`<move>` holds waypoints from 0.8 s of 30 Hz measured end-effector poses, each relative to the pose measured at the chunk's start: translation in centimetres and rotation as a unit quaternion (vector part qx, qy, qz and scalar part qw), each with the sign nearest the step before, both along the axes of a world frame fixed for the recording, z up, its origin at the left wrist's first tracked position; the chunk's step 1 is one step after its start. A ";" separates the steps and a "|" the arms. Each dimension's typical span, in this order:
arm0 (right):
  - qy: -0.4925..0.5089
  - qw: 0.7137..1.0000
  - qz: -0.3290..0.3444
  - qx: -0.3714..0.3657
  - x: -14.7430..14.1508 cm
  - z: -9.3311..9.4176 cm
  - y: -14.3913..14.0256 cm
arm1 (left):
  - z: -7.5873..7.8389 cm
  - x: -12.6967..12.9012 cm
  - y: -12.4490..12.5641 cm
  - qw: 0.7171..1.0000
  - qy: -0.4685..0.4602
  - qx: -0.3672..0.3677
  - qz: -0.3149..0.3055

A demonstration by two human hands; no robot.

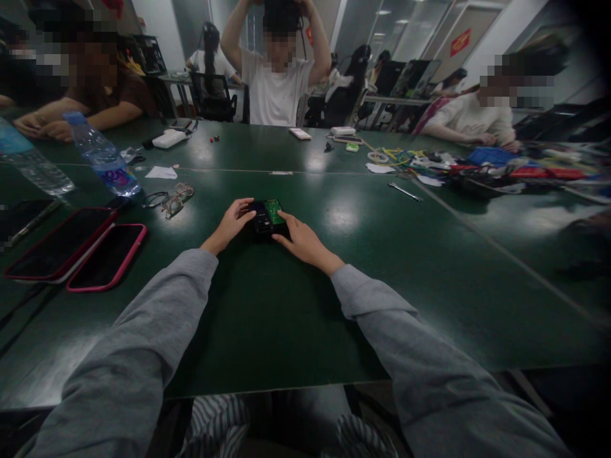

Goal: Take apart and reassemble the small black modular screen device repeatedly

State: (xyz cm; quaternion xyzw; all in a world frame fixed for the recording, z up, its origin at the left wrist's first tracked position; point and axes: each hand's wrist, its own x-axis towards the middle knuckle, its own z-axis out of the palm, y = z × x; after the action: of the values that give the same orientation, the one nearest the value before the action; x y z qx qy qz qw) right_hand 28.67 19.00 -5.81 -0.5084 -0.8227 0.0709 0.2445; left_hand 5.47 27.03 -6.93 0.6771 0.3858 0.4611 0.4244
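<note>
A small black case [261, 224] with a green circuit board [273, 210] showing on its right part rests on the table in front of me. My left hand [233, 224] grips its left side, fingers at the far edge and thumb near the top face. On the other side, my right hand [304, 242] holds the right edge, a finger touching the board and the thumb low at the near edge. The case's underside is hidden. Folded eyeglasses [174, 202] lie to the left of my left hand.
Two water bottles [107, 162] stand at the left, behind pink-edged phones [112, 256]. A wrench [405, 192] lies to the right, near a heap of cables and tools [477, 166]. Several people sit around the green table [281, 331], one with raised arms [279, 89].
</note>
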 end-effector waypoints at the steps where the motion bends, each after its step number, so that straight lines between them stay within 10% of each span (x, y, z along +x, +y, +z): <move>1: 0.000 1.000 0.000 -0.001 0.0 0.0 0.0 | 0.0 0.0 0.0 1.000 0.002 0.001 0.000; 24: 0.000 1.000 -0.001 -0.001 0.0 0.0 0.0 | 0.0 0.0 -0.1 1.000 -0.003 0.005 -0.001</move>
State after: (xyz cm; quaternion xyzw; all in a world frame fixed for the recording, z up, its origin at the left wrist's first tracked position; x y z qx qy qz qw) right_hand 28.69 19.00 -5.84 -0.5092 -0.8223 0.0712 0.2438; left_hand 5.50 26.92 -6.98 0.6780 0.3816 0.4649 0.4225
